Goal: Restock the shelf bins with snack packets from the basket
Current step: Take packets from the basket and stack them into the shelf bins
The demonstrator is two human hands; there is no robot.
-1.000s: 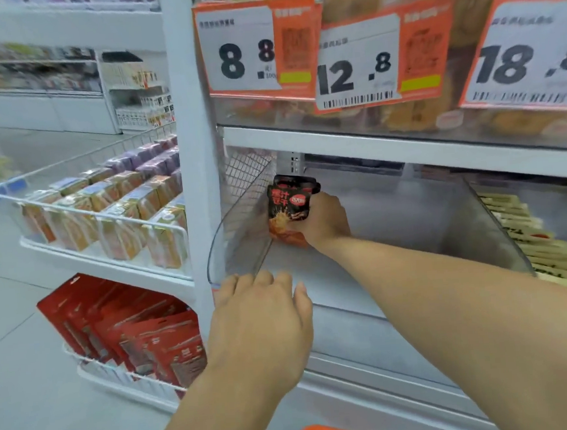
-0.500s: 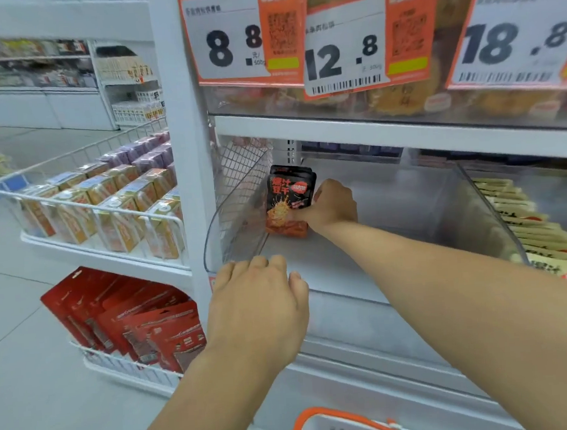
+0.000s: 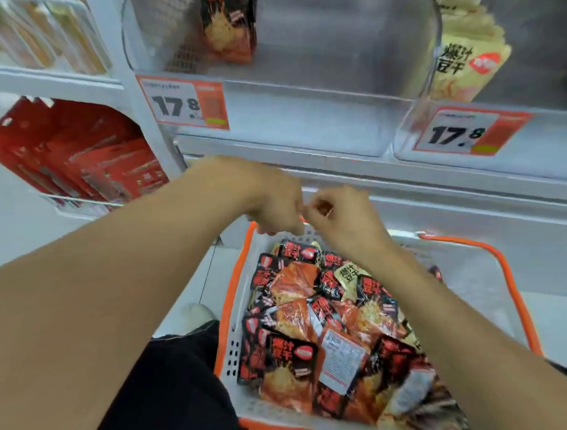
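On my far left I see red packs [image 3: 80, 155] in a wire rack. My left hand [image 3: 274, 202] hangs over the basket's [image 3: 234, 295] far rim, fingers curled, holding nothing I can make out. My right hand [image 3: 339, 217] just beside it looks curled too; grip unclear. Snack packets [image 3: 317, 330] fill the basket; one packet [image 3: 228, 24] stands in the clear bin [image 3: 348, 59] above.

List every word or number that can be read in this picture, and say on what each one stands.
"17.8": left price tag
"17.8": right price tag
"爆汁豆干": cream packet in the right bin
"爆汁豆干": black packets in the basket
Small print on tags and packet backs: too blurred to read.
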